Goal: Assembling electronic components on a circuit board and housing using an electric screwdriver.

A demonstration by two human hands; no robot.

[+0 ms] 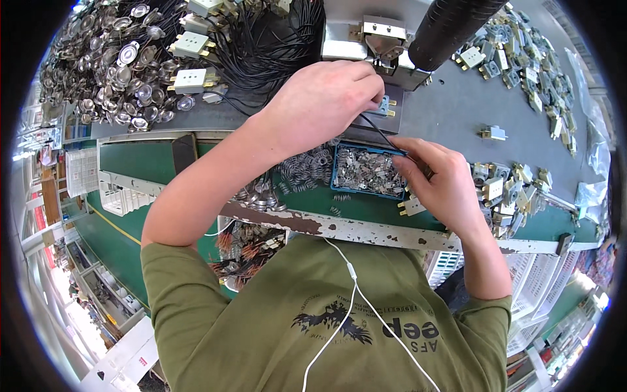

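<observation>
My left hand (326, 98) reaches in at the base of a metal press fixture (384, 32), its fingers curled at a small light-blue block (386, 106) with brass prongs. The fingertips are partly hidden, but they appear closed on this block. A black wire (374, 127) runs from beneath my left hand toward my right hand (439, 176). There the thumb and fingers pinch the wire, over the right end of a blue tray (334, 175) filled with small metal clips (367, 171).
Loose springs (304, 168) lie left of the tray. Metal cup-shaped parts (127, 53), black wires (294, 39) and white blocks (191, 80) are heaped at the far left. More blocks (535, 65) pile up at the right. A thick black tube (454, 29) slants beside the fixture.
</observation>
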